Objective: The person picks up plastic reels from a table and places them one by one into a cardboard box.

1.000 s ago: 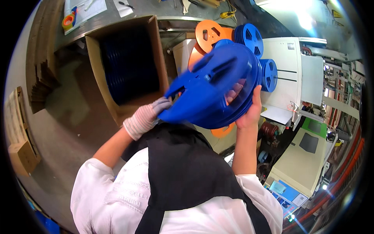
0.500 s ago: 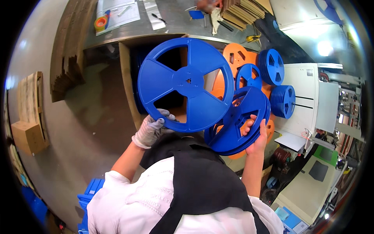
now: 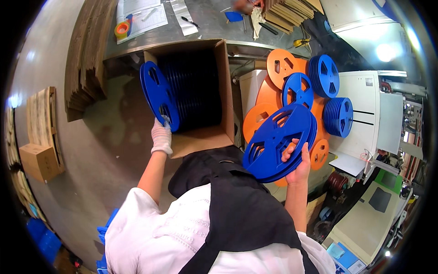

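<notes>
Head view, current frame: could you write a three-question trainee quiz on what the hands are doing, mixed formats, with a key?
1. True or false: the gloved left hand grips a blue reel at the left side of the cardboard box.

2. Multiple choice: what does the bare right hand hold?
A) a pen
B) a stack of blue reels
C) a tape roll

3. Fill the gap: the reels packed inside the box are coloured ____.

Key: 1 true; 2 B; 3 blue.
</notes>
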{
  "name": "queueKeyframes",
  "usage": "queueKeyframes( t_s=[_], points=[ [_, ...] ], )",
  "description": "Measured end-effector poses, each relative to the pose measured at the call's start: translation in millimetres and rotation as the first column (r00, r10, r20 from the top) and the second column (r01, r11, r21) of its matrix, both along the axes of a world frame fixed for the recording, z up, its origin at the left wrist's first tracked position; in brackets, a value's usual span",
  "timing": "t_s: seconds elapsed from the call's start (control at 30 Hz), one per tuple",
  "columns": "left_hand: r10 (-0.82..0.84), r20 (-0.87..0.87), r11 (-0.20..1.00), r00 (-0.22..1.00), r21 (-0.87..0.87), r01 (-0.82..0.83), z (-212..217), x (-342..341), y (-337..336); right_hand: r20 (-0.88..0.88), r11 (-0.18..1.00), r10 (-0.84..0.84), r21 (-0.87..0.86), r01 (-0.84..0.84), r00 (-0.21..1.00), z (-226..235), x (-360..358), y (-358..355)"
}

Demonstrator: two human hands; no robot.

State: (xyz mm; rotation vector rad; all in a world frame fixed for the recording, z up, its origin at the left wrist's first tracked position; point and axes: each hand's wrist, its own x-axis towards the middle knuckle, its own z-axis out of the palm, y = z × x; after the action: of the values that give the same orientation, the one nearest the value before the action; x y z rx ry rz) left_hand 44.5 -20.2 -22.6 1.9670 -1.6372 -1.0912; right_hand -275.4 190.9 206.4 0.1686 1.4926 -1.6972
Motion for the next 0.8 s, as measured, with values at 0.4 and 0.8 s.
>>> queueKeyframes(
  t_s=[0.4, 0.8],
  points=[
    [-0.09, 0.204, 0.993, 0.975, 0.095, 0.072, -71, -9, -39, -0.032, 1.0, 0.029, -0.004, -0.029, 0.999, -2, 5, 9],
    [-0.324, 0.086, 0.923, 0.942, 0.247, 0.295, -77, 0, 6, -0.034, 0.922, 0.066, -0.38, -0.074, 0.997, 9, -1, 12]
  ],
)
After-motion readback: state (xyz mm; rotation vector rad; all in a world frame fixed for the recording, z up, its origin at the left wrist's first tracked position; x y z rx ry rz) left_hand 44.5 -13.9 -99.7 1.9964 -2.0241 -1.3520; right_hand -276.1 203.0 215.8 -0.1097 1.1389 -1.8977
